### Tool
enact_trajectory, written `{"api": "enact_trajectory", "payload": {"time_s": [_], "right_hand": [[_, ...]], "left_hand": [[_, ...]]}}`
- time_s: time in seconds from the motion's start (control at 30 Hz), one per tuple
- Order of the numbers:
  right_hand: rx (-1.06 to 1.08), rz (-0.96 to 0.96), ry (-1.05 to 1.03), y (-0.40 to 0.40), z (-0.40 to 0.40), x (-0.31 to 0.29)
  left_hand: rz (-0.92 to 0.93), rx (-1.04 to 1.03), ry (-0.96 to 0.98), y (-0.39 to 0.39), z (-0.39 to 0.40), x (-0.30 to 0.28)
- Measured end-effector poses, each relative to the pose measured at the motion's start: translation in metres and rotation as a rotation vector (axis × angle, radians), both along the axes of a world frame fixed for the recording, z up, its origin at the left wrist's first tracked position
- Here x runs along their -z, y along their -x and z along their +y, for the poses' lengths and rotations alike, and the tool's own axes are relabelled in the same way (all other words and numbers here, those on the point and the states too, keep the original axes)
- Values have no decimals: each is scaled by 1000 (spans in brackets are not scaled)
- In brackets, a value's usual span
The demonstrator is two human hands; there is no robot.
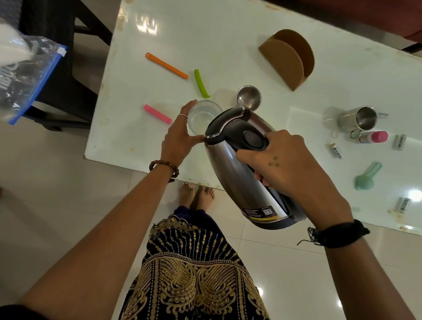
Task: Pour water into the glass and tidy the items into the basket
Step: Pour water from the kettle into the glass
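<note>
A clear glass stands on the white table near its front edge, with water in it. My left hand wraps around its left side. My right hand grips the black handle of a steel electric kettle, which is tilted with its spout end over the glass. The spout itself is hidden behind the lid. No basket is in view.
Orange, green and pink bag clips lie left of the glass. A small steel cup, a brown napkin holder, a steel mug, a pink-capped bottle, a mint scoop and batteries lie to the right. A zip bag hangs at the left.
</note>
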State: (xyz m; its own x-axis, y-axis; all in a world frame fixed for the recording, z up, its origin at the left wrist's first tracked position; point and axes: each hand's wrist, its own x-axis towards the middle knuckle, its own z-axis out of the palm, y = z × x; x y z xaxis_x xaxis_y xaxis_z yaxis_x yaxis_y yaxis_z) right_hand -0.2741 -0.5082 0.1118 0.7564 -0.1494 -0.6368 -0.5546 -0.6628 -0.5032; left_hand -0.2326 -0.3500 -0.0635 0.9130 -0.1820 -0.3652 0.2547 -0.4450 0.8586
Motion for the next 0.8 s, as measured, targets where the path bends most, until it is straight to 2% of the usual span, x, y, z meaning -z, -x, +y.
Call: {"api": "enact_trajectory", "payload": {"time_s": [0.37,0.47,0.57,0.63,0.8], "right_hand": [[69,-279,29,42,5,-9],[52,-329,-33,38,26,-26],[14,-372,-111,25,59,-46],[8,-393,-132,14,83,-59],[-47,-470,-280,-34,176,-80]], "left_hand": [[-50,100,-46,0,6,-5],[-86,-23,-29,5,30,-24],[-235,-166,-44,9,74,-60],[-253,-266,-11,9,108,-87],[-335,-458,-133,-10,221,-130]]}}
